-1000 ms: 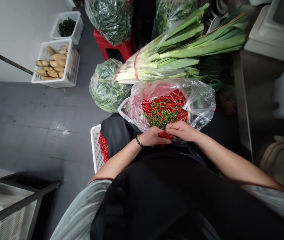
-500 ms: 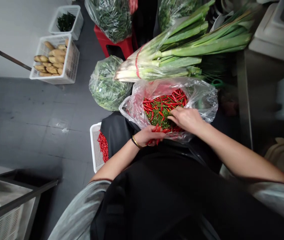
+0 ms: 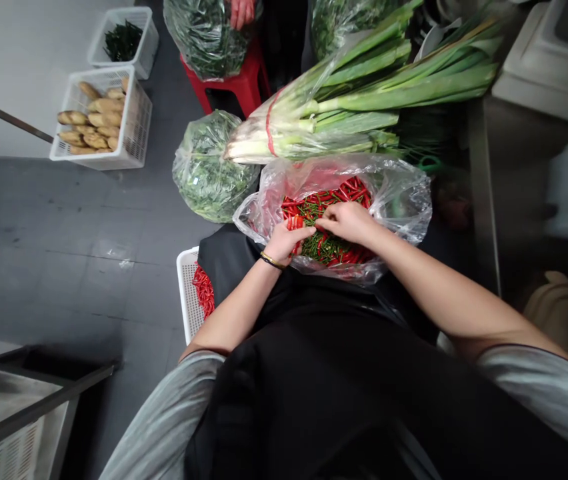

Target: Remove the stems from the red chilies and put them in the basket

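A clear plastic bag (image 3: 401, 200) lies open in front of me, holding many small red chilies with green stems (image 3: 331, 248). Over its left part, my left hand (image 3: 280, 244) is closed around several red chilies (image 3: 294, 222), a yellow band on its wrist. Close beside its thumb, my right hand (image 3: 348, 221) has its fingertips pinched together above the chilies. What lies between those fingertips is too small to make out. At my left side a white basket (image 3: 188, 290) contains loose red chilies (image 3: 205, 292), partly covered by dark cloth.
Beyond the bag lie long leeks (image 3: 344, 103) tied with a red band. A bag of leafy greens (image 3: 214, 177) sits to their left. Another person's hand (image 3: 242, 12) rests at a greens bag on a red stool (image 3: 251, 80). A basket of tubers (image 3: 131, 137) stands on the floor.
My left hand has moved forward over the bag with its chilies. My right hand has come up out of the chilies and shifted left, closer to the left hand.
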Tool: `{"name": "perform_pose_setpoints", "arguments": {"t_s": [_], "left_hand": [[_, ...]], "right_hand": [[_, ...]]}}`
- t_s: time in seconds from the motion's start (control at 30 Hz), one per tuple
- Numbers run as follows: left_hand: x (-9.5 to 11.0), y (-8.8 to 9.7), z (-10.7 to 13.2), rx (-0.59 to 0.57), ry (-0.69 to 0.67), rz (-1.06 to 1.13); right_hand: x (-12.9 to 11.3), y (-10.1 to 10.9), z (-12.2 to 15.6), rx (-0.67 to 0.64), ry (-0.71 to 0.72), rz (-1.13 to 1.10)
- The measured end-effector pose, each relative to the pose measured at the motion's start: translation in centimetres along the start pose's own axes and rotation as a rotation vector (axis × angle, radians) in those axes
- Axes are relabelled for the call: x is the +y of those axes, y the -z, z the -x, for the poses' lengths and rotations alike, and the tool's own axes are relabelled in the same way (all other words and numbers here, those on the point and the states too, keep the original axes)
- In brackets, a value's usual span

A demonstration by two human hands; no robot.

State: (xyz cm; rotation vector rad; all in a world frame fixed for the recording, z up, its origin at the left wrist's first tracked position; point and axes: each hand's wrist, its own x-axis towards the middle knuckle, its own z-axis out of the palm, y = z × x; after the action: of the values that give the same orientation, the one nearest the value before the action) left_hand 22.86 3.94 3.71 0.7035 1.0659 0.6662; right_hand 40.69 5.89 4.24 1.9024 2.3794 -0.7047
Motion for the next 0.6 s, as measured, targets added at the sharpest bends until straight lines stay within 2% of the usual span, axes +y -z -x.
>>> {"name": "perform_pose_setpoints", "arguments": {"t_s": [0.1,0.2,0.3,0.4,0.43,0.5,0.6], "left_hand": [[0.4,0.1,0.1,-0.008,0.024,-0.014],[0.7,0.6,0.6,0.025,0.041,-0.052],[0.5,0.4,0.5,0.032,0.008,-0.086],[0.3,-0.5,-0.1,-0.075,-0.009,-0.155],[0.2,-0.9,-0.3,-0.126,-0.002,-0.18],[0.2,-1.4,-0.5,-0.213,0.03,-0.21],[0.3,-1.3,-0.2,-0.267,0.111,-0.181]], "right_hand": [[-1.4,-0.9,-1.3,-0.123,-0.027,0.185],[-1.1,-0.7,-2.4,-0.198,-0.023,0.18],[0.4,0.6,-1.8,-0.189,-0.041,-0.152],[1.0,1.7,0.3,-0.198,-0.007,-0.633],[0.8,1.9,1.1,-0.174,0.032,-0.716],[0.0,1.9,2.5,-0.062,0.159,-0.67],[-1.0,1.3,3.7,0.16,0.298,-0.279]]}}
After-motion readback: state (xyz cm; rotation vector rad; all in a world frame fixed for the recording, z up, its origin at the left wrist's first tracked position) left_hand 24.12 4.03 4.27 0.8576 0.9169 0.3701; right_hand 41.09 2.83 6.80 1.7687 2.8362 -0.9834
